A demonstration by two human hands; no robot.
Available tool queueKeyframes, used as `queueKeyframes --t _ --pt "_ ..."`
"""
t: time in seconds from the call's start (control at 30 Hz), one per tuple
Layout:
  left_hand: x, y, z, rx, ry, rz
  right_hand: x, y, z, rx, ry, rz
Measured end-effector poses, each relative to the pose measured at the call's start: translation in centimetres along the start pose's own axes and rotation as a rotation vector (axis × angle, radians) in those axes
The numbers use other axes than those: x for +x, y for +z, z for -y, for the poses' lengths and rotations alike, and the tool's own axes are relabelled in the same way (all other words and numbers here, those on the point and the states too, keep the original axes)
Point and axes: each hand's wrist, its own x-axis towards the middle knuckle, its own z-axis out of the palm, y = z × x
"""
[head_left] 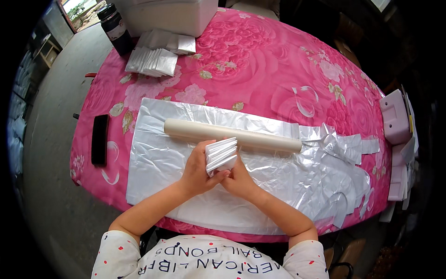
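Between my two hands is a thick stack of folded white plastic bags (221, 155), its layered edges facing up. My left hand (197, 169) wraps the stack's left side, and my right hand (240, 179) grips it from the right and below. Just beyond them a long pale roller tube (232, 135) lies across flat, silvery-white plastic bags (158, 158) spread on the table. Toward the right, the handle ends of these bags (330, 144) are crumpled and fanned out.
A pink floral cloth (269, 60) covers the table. Folded bag stacks (152, 61) sit at the far left beside a dark bottle (114, 30) and a white foam box (167, 16). A black phone (100, 140) lies at left; a pale pink container (395, 116) stands at the right edge.
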Motion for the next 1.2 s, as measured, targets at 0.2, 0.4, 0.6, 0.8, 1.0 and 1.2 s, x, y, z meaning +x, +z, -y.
queueKeyframes --t 0.2,0.4,0.6,0.8,1.0,1.2 --pt "-2.3 0.0 1.4 0.113 0.192 -0.022 -0.7 0.2 1.0 -0.310 -0.073 -0.022" --pt "0.6 -2.9 -1.3 -0.081 -0.186 0.072 -0.4 -1.2 2.6 -0.196 0.076 0.078" --pt "10.7 -10.7 3.5 0.116 -0.300 -0.055 0.1 -2.2 5.3 -0.194 0.168 0.232" --pt "18.9 -12.9 11.4 0.627 -0.434 -0.039 0.6 -0.2 6.0 -0.151 0.196 0.457" --pt "19.5 -11.1 14.9 0.956 -0.388 -0.090 0.4 -0.2 5.0 -0.129 0.147 0.512" --pt "17.4 -11.9 13.6 1.016 0.233 0.256 0.4 -0.2 4.0 -0.089 0.138 0.484"
